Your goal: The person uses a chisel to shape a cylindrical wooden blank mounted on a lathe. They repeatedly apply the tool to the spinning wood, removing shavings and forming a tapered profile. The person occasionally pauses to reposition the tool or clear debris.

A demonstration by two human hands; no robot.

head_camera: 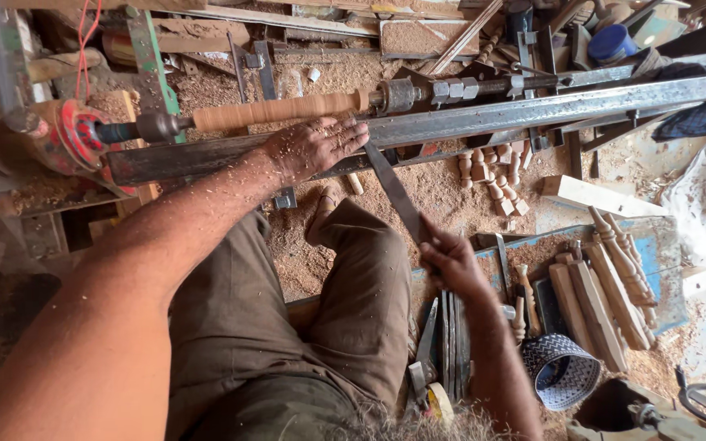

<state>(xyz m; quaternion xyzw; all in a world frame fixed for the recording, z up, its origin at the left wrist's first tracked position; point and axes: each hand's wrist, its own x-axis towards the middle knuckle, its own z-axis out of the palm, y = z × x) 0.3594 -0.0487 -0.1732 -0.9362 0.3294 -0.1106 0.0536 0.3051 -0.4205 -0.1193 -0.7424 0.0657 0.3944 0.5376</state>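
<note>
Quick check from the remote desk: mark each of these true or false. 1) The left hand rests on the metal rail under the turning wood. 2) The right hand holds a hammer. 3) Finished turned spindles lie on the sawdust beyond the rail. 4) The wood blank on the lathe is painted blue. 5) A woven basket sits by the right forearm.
1) True: the left hand lies on the metal rail, just below the wood blank.
2) False: the right hand grips a long flat chisel that runs up to the rail.
3) True: small turned spindles lie on the sawdust.
4) False: the blank is bare light-brown wood.
5) True: a woven basket sits by the right forearm.
</note>
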